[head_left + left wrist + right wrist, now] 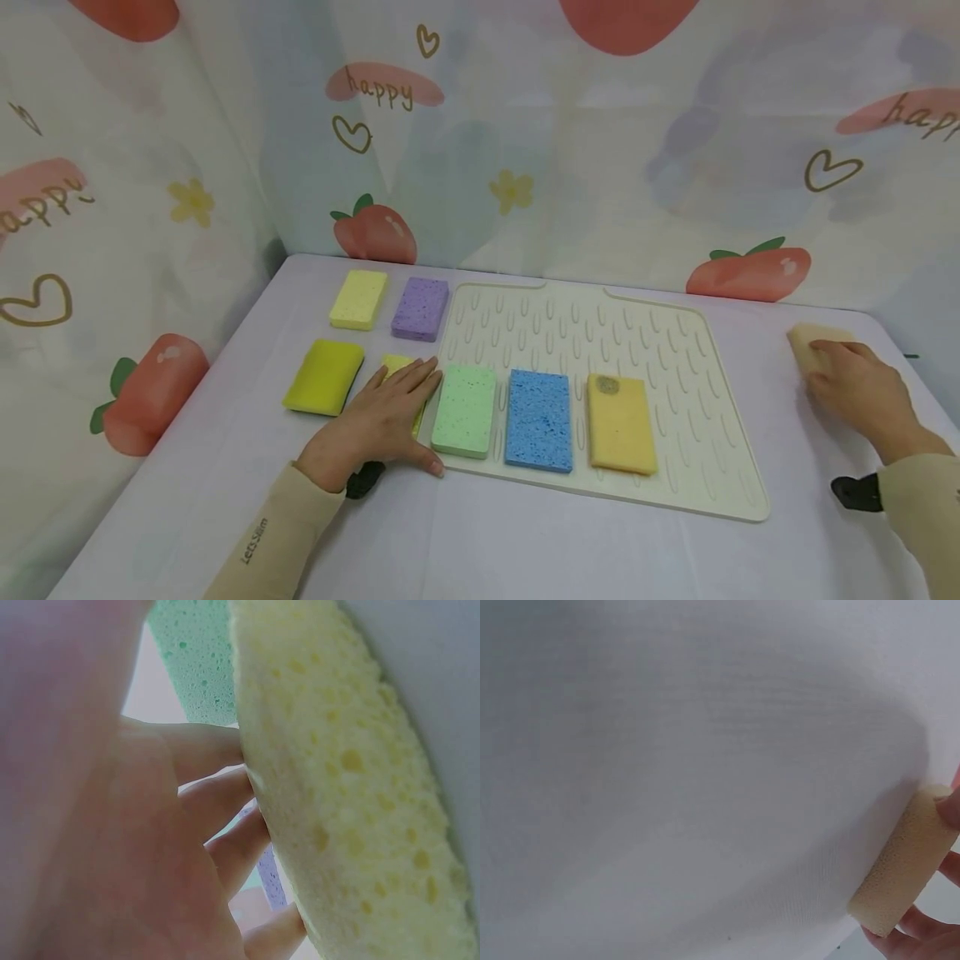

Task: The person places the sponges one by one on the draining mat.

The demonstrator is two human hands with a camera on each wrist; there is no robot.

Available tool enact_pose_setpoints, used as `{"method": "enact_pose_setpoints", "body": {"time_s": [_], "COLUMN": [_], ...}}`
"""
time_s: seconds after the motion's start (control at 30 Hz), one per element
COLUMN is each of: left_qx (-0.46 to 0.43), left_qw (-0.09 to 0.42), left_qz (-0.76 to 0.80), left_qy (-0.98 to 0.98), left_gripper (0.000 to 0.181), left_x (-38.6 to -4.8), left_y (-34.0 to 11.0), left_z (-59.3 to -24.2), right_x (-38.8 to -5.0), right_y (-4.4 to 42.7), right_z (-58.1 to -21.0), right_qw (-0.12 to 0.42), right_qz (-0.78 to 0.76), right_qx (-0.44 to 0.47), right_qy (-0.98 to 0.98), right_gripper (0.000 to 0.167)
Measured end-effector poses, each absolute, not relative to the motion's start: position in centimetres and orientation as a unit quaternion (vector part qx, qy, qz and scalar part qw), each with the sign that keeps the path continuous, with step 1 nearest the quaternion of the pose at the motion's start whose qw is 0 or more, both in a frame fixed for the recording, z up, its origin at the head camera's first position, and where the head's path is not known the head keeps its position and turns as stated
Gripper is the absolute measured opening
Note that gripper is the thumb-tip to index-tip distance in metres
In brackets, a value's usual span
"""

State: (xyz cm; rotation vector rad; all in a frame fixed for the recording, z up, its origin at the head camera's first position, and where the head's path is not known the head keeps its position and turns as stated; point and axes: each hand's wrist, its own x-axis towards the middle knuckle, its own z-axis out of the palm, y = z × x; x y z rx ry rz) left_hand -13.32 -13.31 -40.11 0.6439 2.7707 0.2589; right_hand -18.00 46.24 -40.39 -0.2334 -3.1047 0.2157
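My left hand (pixel 372 423) lies spread over a pale yellow sponge (pixel 396 363) at the left edge of the drying mat (pixel 720 433). Its fingers are fairly straight and cover most of that sponge. In the left wrist view, the fingertips touch the pitted yellow sponge (pixel 352 772). Far to the right, my right hand (pixel 862 392) grips a beige sponge (pixel 806 340) on the table. Fingers and thumb sit around the beige sponge (pixel 904 862) in the right wrist view. A mint green sponge (pixel 464 412) lies just right of my left hand.
On the mat, a blue sponge (pixel 538 421) and an orange-yellow sponge (pixel 621 427) with a dark round mark follow the green one. Left of the mat lie a light yellow sponge (pixel 358 300), a purple sponge (pixel 420 309) and a bright yellow-green sponge (pixel 324 377). A printed cloth (pixel 585 150) stands behind.
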Motion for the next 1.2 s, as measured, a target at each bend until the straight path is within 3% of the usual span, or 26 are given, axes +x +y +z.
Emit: {"method": "enact_pose_setpoints", "body": {"time_s": [0.3, 0.77, 1.2], "left_qx": [0.222, 0.225, 0.223], "left_qw": [0.144, 0.141, 0.141], "left_qz": [0.09, 0.079, 0.082], "left_qy": [0.96, 0.961, 0.961], "left_gripper": [0.128, 0.129, 0.128], "left_x": [-13.3, -13.4, -13.3], "left_y": [-13.2, -13.3, -13.2], "left_z": [-40.1, -40.2, -40.1], "right_x": [-17.7, -17.6, -16.4], "right_y": [45.9, 44.1, 42.7], "right_z": [-40.2, -39.1, -38.7], "right_qw": [0.03, 0.013, 0.06], "right_qz": [0.073, 0.09, 0.082], "right_qx": [-0.069, -0.094, -0.063], "right_qy": [-0.994, -0.991, -0.993], "right_gripper": [0.047, 0.049, 0.047]}}
